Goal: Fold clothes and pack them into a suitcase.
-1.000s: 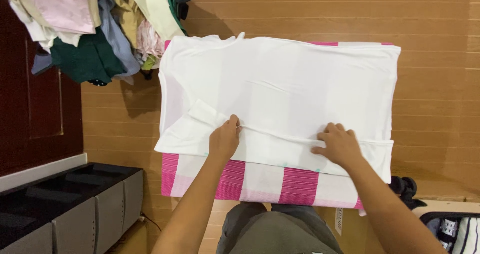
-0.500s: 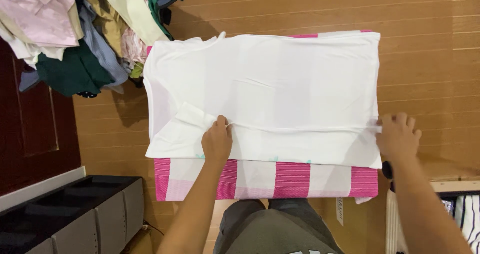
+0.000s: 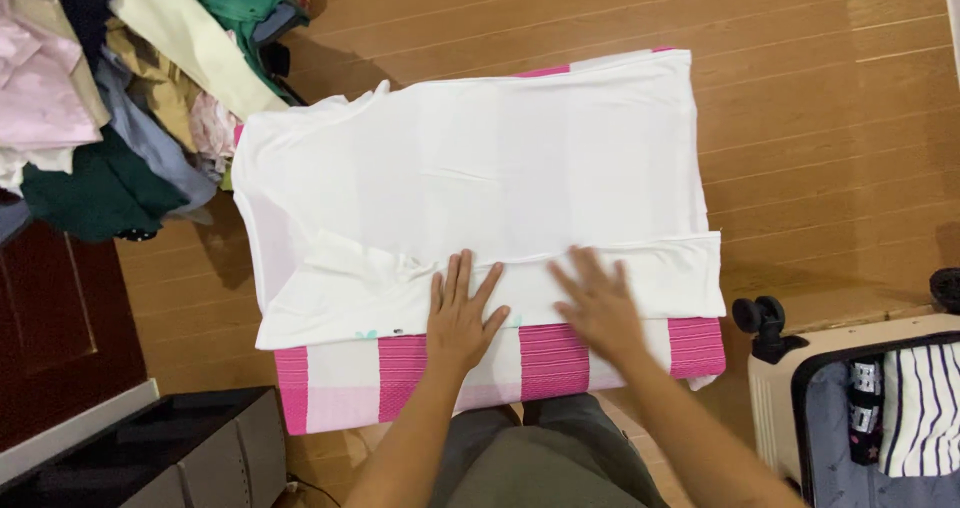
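Your left hand [image 3: 462, 313] and your right hand [image 3: 598, 306] both lay flat and open, fingers spread, on the near folded edge of the one white soft cotton shirt [image 3: 470, 183]; neither hand gripped anything. The shirt was spread over the pink and white striped cloth-covered surface [image 3: 560, 353], which stood on the wooden plank floor [image 3: 820, 118]. I judge that the fabric was light, limp and not slippery, so it would crease easily; it was best to take it at the folded edge or the corners. You had one pile of mixed clothes [image 3: 110, 98] at the far left, and one open pale suitcase [image 3: 860, 408] at the right.
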